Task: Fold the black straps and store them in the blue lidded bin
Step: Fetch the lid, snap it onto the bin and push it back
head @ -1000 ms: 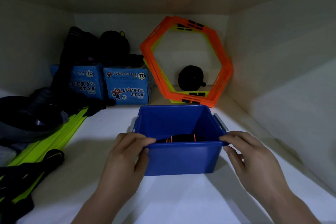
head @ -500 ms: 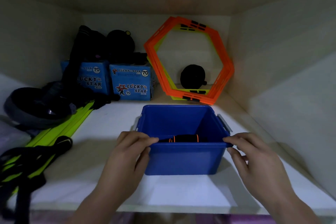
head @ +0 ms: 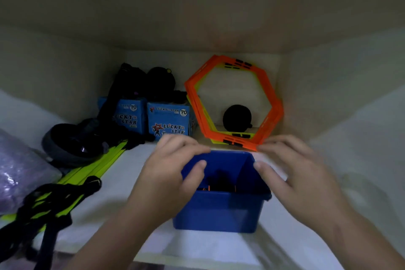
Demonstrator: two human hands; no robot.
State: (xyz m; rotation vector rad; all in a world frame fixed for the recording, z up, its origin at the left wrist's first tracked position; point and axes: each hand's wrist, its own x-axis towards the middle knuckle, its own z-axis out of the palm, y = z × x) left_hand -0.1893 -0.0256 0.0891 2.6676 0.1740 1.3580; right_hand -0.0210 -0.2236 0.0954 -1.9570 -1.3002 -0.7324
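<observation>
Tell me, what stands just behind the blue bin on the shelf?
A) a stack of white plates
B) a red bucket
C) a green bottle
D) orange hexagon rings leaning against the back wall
D: the orange hexagon rings stand upright behind the blue bin, which the left hand and right hand hold at its sides.

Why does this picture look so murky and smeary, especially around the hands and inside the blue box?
Head view: the shelf nook is dimly lit, so colours look dull and grainy. Both the left hand and the right hand are motion-blurred over the blue bin. Their shadow darkens its inside, hiding most of the black strap. The wide lens bends the shelf walls outward.
</observation>
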